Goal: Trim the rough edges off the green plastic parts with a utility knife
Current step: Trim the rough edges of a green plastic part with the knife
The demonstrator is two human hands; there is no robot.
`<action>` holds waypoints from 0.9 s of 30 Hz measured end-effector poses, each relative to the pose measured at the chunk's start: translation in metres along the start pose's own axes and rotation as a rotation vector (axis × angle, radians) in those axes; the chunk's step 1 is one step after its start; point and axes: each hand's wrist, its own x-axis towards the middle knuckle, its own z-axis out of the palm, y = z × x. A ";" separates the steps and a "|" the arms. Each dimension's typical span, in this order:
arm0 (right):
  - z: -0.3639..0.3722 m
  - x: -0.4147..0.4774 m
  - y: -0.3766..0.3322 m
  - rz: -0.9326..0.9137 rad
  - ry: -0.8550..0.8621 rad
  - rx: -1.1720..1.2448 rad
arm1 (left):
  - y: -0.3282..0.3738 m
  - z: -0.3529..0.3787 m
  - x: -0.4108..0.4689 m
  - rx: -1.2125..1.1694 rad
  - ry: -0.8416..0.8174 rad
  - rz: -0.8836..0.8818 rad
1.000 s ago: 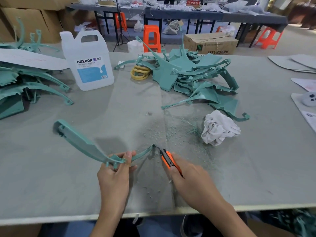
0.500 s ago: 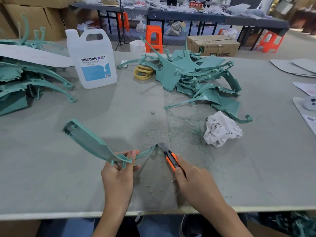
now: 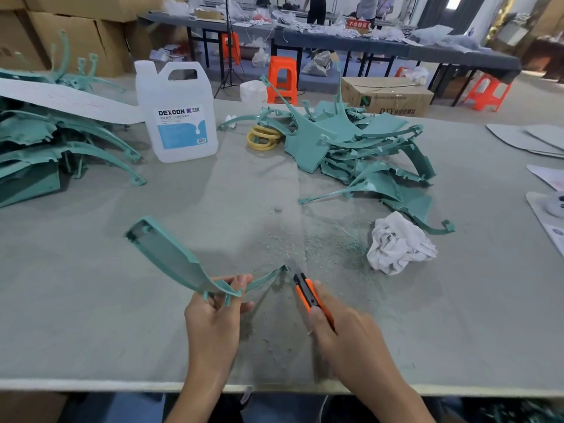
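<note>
Head view, item list.

1. Curved green part [image 3: 180, 264]: held above the near middle of the table [image 3: 91, 315], wide end up and to the left, narrow tip to the right.
2. Left hand [image 3: 213, 312]: fingers and thumb pinched on the part at its low bend, beside two small tabs.
3. Utility knife [image 3: 308, 293]: orange and black, blade end just beside the part's narrow tip. Whether they touch cannot be told.
4. Right hand [image 3: 345, 334]: clamped round the knife handle.
5. Green shavings [image 3: 305, 242]: scattered on the table beyond the knife.
6. Crumpled white rag [image 3: 399, 248]: right of the shavings.
7. Heap of green parts [image 3: 360, 148]: far centre-right, with yellow rings [image 3: 264, 137] at its left edge.
8. Clear jug [image 3: 180, 117]: upright, blue label, left of the rings.
9. Second stack of green parts [image 3: 45, 141]: far left, under a white sheet [image 3: 67, 100].
10. Cardboard box [image 3: 390, 97] and orange stool [image 3: 282, 79]: on the floor behind the table.
</note>
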 end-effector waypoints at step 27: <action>-0.030 0.007 -0.002 0.187 0.093 1.471 | 0.011 0.001 -0.005 0.244 -0.236 0.006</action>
